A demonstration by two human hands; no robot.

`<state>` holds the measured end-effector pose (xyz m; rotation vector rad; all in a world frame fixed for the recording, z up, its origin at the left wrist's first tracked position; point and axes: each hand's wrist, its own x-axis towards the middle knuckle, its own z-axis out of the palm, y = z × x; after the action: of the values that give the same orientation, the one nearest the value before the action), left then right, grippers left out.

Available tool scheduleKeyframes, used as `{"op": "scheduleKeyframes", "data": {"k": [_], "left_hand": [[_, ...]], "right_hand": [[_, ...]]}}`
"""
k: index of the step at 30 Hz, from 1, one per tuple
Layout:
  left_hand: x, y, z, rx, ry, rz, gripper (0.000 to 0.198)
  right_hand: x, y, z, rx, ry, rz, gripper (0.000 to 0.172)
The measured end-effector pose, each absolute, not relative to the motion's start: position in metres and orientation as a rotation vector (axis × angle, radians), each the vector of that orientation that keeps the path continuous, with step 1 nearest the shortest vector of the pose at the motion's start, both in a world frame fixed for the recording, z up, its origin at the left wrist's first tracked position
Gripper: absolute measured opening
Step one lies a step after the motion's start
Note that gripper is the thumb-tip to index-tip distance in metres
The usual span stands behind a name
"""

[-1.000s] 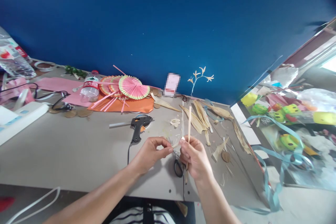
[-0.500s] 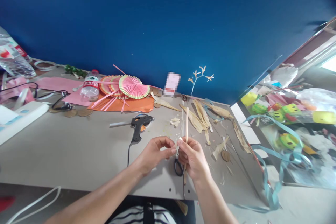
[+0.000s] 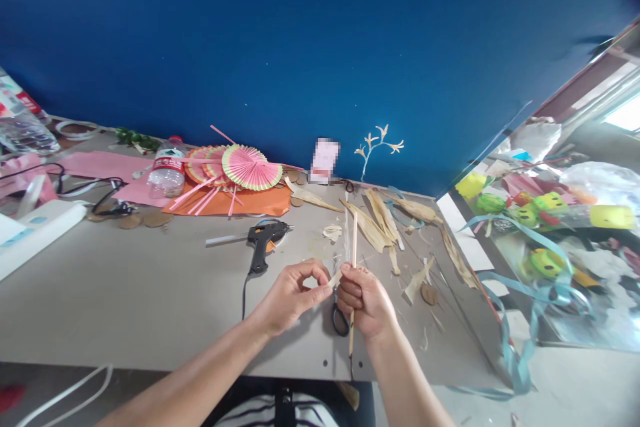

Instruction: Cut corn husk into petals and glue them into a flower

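Note:
My left hand point(image 3: 295, 293) pinches one end of a small pale strip point(image 3: 335, 278) that looks like dried husk. The strip's other end reaches my right hand point(image 3: 367, 297), whose fingers are curled round a slim pale wooden stick point(image 3: 355, 240). The stick stands nearly upright in the view, and its lower end looks dark near the table's front edge. Beneath the hands lies a pair of scissors, with one black handle loop point(image 3: 341, 320) showing and the rest hidden. To the left, a black glue gun point(image 3: 260, 247) with a clear glue stick rests on the table.
Dried husks point(image 3: 373, 227) and scraps lie beyond and right of my hands. Pink paper fans point(image 3: 253, 167), a bottle point(image 3: 167, 170) and a flower sprig point(image 3: 370, 140) stand by the blue wall point(image 3: 300, 47). Blue ribbon point(image 3: 537, 320) hangs at right; a power strip point(image 3: 43, 233) is left.
My right hand has closed more fully round the stick, and more of the stick's lower end shows. My left hand still pinches the strip. The view has shifted slightly.

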<state>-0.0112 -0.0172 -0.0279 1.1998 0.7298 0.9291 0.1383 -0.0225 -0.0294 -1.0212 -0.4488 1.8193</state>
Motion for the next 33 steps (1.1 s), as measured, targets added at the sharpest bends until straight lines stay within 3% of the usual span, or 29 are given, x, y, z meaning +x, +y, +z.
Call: {"op": "scheduleKeyframes", "data": {"k": [3, 12, 20, 24, 28, 33], "left_hand": [[-0.014, -0.017, -0.028, 1.102, 0.76, 0.913, 0.019], [-0.026, -0.018, -0.041, 0.894, 0.923, 0.858, 0.019], [-0.025, -0.025, -0.033, 0.882, 0.98, 0.824, 0.019], [-0.026, -0.02, -0.033, 0.877, 1.034, 0.854, 0.021], [-0.023, -0.005, -0.032, 0.854, 1.11, 0.913, 0.042], [-0.014, 0.006, -0.032, 0.895, 0.949, 0.815, 0.032]], "right_hand": [[0.144, -0.014, -0.03, -1.156, -0.582, 1.707, 0.037], [0.154, 0.027, -0.048, -1.419, -0.843, 1.443, 0.017], [0.156, 0.066, -0.062, -1.533, -0.95, 1.347, 0.011], [0.156, 0.065, -0.054, -1.502, -0.965, 1.369, 0.011], [0.146, 0.044, -0.036, -1.4, -0.996, 1.492, 0.015], [0.135, 0.016, -0.02, -1.316, -1.019, 1.55, 0.018]]}}
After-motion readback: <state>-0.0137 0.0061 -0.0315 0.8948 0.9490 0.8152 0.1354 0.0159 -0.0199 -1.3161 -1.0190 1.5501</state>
